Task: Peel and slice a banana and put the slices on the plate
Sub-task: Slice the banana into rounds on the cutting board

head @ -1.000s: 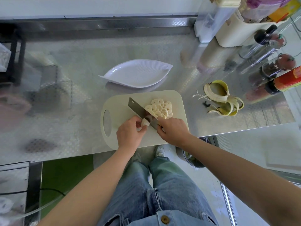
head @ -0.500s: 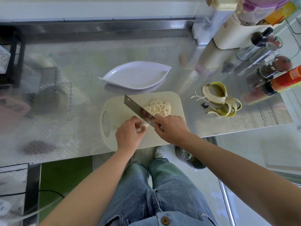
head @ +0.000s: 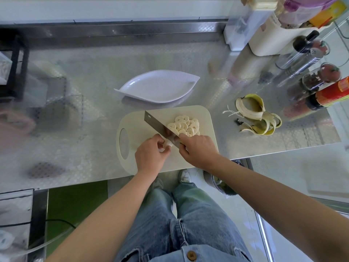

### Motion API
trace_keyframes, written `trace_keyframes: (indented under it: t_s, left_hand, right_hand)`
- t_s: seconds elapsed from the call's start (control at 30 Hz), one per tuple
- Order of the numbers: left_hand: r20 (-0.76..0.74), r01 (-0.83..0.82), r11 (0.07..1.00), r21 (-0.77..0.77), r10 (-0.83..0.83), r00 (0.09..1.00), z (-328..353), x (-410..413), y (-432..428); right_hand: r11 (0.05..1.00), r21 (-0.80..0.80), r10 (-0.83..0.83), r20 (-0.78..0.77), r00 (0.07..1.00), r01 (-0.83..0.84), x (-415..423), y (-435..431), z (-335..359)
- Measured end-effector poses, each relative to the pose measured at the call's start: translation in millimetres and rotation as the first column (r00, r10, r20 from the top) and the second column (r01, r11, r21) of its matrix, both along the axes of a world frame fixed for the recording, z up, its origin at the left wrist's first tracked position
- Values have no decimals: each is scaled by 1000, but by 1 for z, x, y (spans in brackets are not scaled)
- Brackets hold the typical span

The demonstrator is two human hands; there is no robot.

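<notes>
On the metal desk [head: 75, 129] lies a cream cutting board [head: 136, 125], its handle hole at the left. The left hand [head: 151, 154] rests on it, fingers [head: 162, 146] pinched narrowly around the last banana stub [head: 168, 143]. Just right of the stub, the knife [head: 158, 124] blade angles across the board, its handle gripped in the closed right hand [head: 198, 150]. Banana slices [head: 186, 126] lie heaped beyond the blade. The white plate [head: 160, 87] sits behind the board. Further right lies the banana peel [head: 256, 115].
</notes>
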State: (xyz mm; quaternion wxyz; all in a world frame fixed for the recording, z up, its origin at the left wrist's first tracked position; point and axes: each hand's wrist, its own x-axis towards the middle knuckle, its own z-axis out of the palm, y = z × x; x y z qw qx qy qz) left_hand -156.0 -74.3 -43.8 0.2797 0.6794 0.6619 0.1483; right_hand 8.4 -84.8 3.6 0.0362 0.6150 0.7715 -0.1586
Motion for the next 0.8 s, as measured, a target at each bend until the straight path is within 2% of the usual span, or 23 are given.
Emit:
trace_keyframes:
  t_s: [0.3,0.53,0.8]
  left_hand:
    - [5,15,1000,7,-15,1000,-2,-1,0]
    - [-4,32,999,26,-32,999,0,-1,1]
    - [-7,25,1000,19,-25,1000,3,-1,2]
  right_hand:
    - [999,-38,-19,-3,1000,19,-2,1,-11]
    - [997,39,-55,-91,994,59,-3,5,9]
    - [1000,-8,-31,-31,999,31,-2,4,9]
